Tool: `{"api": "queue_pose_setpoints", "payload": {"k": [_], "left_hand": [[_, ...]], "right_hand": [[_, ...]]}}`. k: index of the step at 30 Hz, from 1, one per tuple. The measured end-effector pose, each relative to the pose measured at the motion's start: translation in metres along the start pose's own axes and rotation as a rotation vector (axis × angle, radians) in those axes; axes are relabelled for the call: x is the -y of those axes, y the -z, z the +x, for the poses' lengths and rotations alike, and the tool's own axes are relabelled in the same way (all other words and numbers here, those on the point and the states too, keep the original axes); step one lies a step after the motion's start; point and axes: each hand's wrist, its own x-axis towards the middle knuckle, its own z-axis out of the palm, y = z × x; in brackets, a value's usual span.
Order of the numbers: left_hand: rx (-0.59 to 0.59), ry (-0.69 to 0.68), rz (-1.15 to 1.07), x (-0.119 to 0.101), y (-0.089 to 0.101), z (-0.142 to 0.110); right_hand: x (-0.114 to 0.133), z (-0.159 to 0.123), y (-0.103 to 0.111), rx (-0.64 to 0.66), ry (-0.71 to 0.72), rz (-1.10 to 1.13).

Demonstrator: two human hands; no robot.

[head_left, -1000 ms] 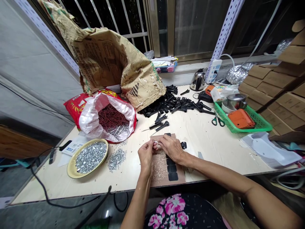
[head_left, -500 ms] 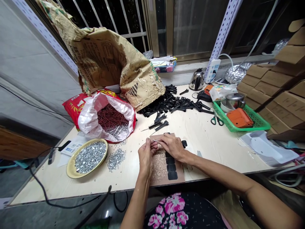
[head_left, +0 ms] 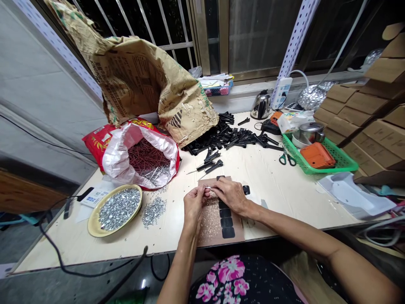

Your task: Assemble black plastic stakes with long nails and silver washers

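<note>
A small, thin silvery piece (head_left: 208, 188) sits pinched between the fingertips of both my hands; it is too small to name surely. My left hand (head_left: 193, 203) is closed on its near-left end, fingers curled. From the right, my right hand (head_left: 230, 195) grips the same piece between thumb and fingers. Under them lies a brown board (head_left: 207, 230) covered with pale specks. A row of black square pads (head_left: 227, 221) runs along its right side, partly hidden by the right hand. Several black plastic parts (head_left: 213, 166), with thin metal shafts, lie just beyond.
Left are a yellow dish (head_left: 90, 222) of small metal washers, a loose washer pile (head_left: 154, 212) and a red bag (head_left: 96, 141) of long reddish screws. Behind, black parts (head_left: 228, 137) spill from a paper sack (head_left: 190, 114). Scissors (head_left: 287, 159) and a green basket (head_left: 335, 169) lie right.
Both hands stay over the board with the silvery piece between them. Their fingers have shifted slightly, and more of the piece showed half a second ago. The view has drifted slightly.
</note>
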Motion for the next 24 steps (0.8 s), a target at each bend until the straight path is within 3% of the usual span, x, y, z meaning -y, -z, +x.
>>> {"api": "queue_pose_setpoints", "payload": {"k": [6,9,14,24], "left_hand": [[-0.003,-0.161,0.215,0.009,-0.001,0.002],[0.011,-0.115,0.089,0.012,-0.008,0.002],[-0.033,-0.072,-0.074,0.015,-0.019,-0.002],[-0.027,-0.121,-0.040,0.021,-0.019,-0.003]], "right_hand": [[-0.007,-0.004,0.001,0.015,0.002,0.008],[-0.008,-0.005,0.001,-0.003,-0.032,0.049],[-0.005,-0.007,-0.001,-0.084,0.018,-0.088],[-0.004,-0.012,-0.002,-0.080,0.001,-0.110]]}}
